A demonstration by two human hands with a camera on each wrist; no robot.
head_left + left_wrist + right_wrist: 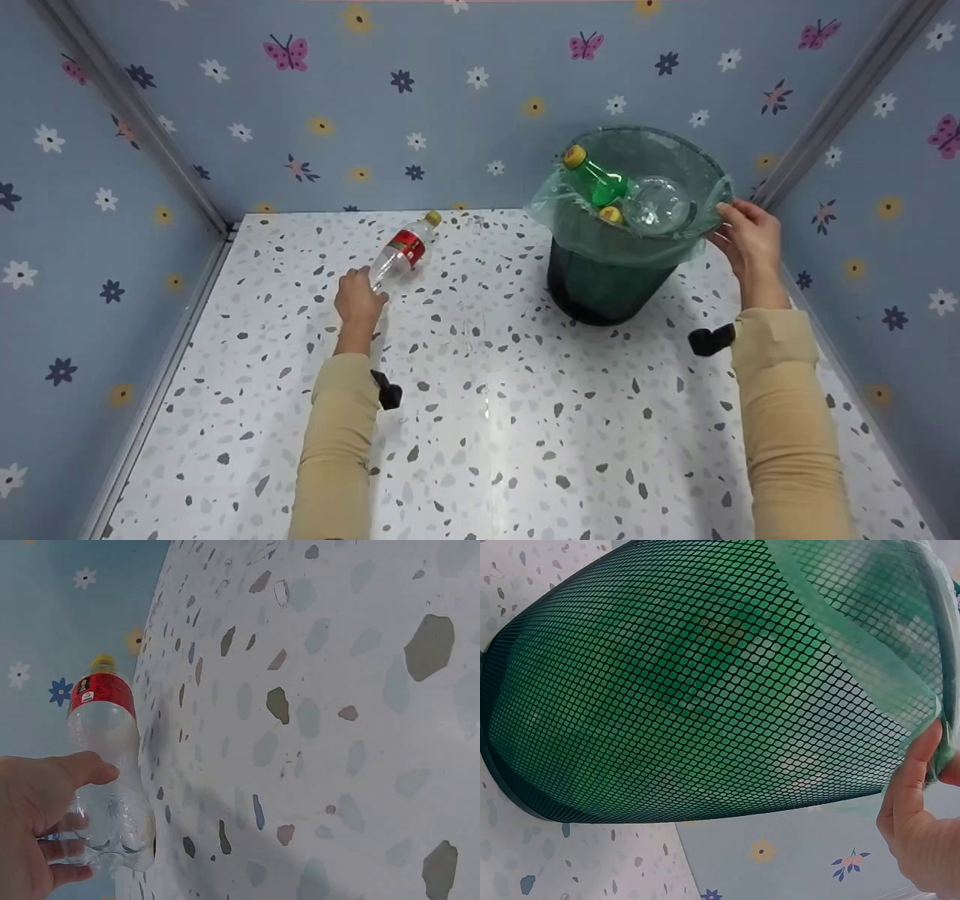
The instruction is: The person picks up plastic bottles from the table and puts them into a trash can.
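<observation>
A clear plastic bottle [406,248] with a red label and yellow cap points its cap toward the back wall. My left hand [360,298] grips it near the base; in the left wrist view the thumb lies over the bottle [109,742] and the fingers show through the plastic behind it. Whether it touches the table is unclear. At the right stands a dark mesh trash can [600,289], tilted, lined with a green plastic bag [555,206]. My right hand [752,234] pinches the bag and rim at the right side.
Inside the can lie a green bottle [602,184] with a yellow cap, a clear bottle [660,204] and another yellow cap [611,215]. The speckled white table [480,390] is bounded by flowered blue walls [450,97] at the back and both sides.
</observation>
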